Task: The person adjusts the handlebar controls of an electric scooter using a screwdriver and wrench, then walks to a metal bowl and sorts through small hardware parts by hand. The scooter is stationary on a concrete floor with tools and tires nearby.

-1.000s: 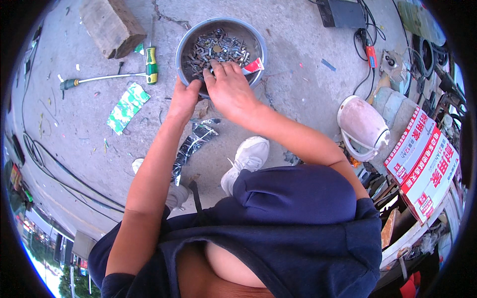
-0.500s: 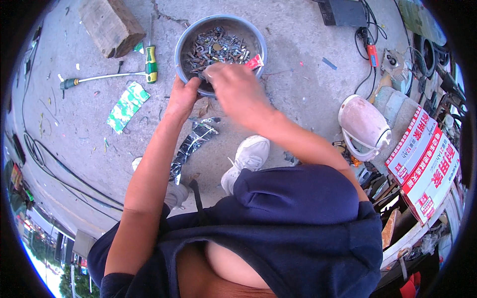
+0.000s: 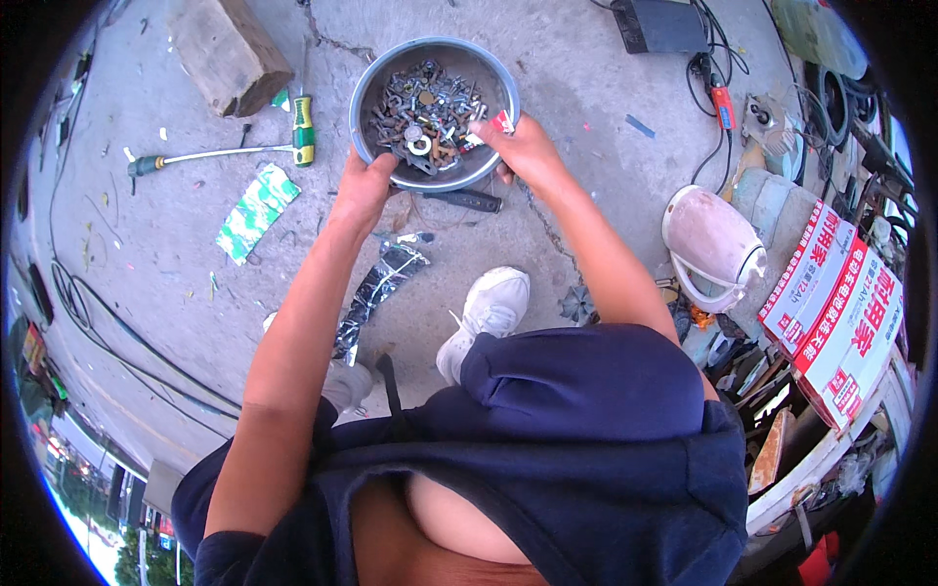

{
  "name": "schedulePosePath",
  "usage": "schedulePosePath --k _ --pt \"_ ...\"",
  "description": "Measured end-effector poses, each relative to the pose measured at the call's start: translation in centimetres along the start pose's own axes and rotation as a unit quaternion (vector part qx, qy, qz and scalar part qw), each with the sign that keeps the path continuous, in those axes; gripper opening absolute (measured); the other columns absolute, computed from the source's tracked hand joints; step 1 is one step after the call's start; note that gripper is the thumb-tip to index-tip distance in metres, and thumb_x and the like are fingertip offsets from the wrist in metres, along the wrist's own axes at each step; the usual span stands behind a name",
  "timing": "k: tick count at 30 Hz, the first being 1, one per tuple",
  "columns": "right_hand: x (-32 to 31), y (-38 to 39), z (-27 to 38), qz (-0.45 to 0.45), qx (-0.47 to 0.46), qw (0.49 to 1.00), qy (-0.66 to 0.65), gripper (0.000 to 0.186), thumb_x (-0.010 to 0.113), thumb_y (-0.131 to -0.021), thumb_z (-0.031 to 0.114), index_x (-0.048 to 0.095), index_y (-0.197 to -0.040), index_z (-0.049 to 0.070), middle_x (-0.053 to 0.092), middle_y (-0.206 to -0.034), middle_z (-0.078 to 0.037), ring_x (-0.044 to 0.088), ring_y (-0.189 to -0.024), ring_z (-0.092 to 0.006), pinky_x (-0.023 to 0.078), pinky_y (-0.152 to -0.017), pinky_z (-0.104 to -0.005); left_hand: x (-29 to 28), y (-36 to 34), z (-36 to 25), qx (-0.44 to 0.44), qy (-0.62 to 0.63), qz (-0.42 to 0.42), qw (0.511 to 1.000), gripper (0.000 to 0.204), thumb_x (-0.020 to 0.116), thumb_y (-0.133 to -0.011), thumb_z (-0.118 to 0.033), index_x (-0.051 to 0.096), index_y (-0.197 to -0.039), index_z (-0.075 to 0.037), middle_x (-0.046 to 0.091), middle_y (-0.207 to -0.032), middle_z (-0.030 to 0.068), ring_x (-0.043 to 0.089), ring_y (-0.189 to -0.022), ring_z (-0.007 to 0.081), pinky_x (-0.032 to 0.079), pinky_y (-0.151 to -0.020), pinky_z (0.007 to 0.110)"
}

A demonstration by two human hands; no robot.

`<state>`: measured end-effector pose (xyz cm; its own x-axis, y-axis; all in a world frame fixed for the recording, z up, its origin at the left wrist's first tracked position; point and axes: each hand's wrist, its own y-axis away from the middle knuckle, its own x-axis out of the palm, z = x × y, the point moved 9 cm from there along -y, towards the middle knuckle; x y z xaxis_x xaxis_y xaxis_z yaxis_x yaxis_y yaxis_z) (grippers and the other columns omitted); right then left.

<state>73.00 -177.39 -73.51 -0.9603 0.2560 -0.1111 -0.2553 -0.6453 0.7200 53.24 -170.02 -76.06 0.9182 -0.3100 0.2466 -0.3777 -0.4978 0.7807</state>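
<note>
Keep the bowl [image 3: 435,42] level and grip it evenly, so the loose bolts [image 3: 415,103] don't slide over the edge. The left hand [image 3: 364,188] pinches its near-left rim, the right hand [image 3: 531,156] its right rim; some fingers are hidden underneath. The bowl is ahead of the knees, over littered concrete floor [image 3: 596,195], with a wood block [image 3: 230,61] and 1 green-and-yellow screwdriver [image 3: 303,135] leftward, a pinkish bucket [image 3: 711,239] rightward.
</note>
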Motion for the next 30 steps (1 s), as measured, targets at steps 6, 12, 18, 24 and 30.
schedulePosePath --k 6,12,18,24,30 --pt "0.2 0.4 1.4 0.039 -0.054 0.995 -0.075 0.020 0.070 -0.084 0.017 0.055 -0.090 0.005 0.051 -0.062 0.002 0.043 -0.043 -0.0049 0.033 -0.035 -0.0228 0.9 1.1 -2.3 0.004 -0.043 -0.010 0.999 0.050 0.047 -0.083 0.000 0.035 -0.132 -0.004 0.053 -0.119 0.0136 0.058 -0.103 0.0242 0.051 -0.084 0.037" --pt "-1.4 0.3 3.2 -0.065 -0.153 0.984 -0.061 0.021 0.066 -0.086 0.011 0.054 -0.102 0.005 0.051 -0.067 0.002 0.040 -0.043 -0.0048 0.029 -0.035 -0.0222 0.9 0.0 -6.5 0.267 -0.248 -0.040 0.930 0.041 0.050 -0.085 -0.005 0.044 -0.125 0.001 0.059 -0.109 0.0113 0.057 -0.098 0.0169 0.048 -0.083 0.030" --pt "-1.1 -0.6 3.3 -0.023 -0.072 0.985 -0.154 0.018 0.061 -0.088 0.009 0.052 -0.103 0.006 0.050 -0.067 0.002 0.038 -0.043 -0.0039 0.029 -0.034 -0.0218 2.4 -1.8 -5.5 0.045 -0.068 0.018 0.996 0.052 0.044 -0.082 0.000 0.034 -0.132 -0.005 0.055 -0.113 0.0146 0.063 -0.091 0.0237 0.057 -0.071 0.040" --pt "-1.2 -0.8 2.0 -0.028 -0.062 0.987 -0.146 0.018 0.060 -0.089 0.011 0.050 -0.104 0.008 0.048 -0.068 0.003 0.037 -0.043 -0.0037 0.028 -0.034 -0.0214 2.5 -1.3 -5.3 0.047 -0.077 0.018 0.996 0.055 0.043 -0.083 0.001 0.029 -0.135 -0.007 0.053 -0.119 0.0158 0.063 -0.095 0.0245 0.058 -0.074 0.039" --pt "-1.0 0.0 1.8 -0.019 -0.062 0.991 -0.119 0.019 0.059 -0.089 0.010 0.050 -0.106 0.008 0.047 -0.068 0.002 0.036 -0.042 -0.0044 0.027 -0.034 -0.0221 1.8 -0.2 -3.2 0.042 -0.047 -0.005 0.998 0.051 0.045 -0.082 0.000 0.033 -0.131 -0.005 0.053 -0.117 0.0146 0.062 -0.096 0.0248 0.057 -0.076 0.040"
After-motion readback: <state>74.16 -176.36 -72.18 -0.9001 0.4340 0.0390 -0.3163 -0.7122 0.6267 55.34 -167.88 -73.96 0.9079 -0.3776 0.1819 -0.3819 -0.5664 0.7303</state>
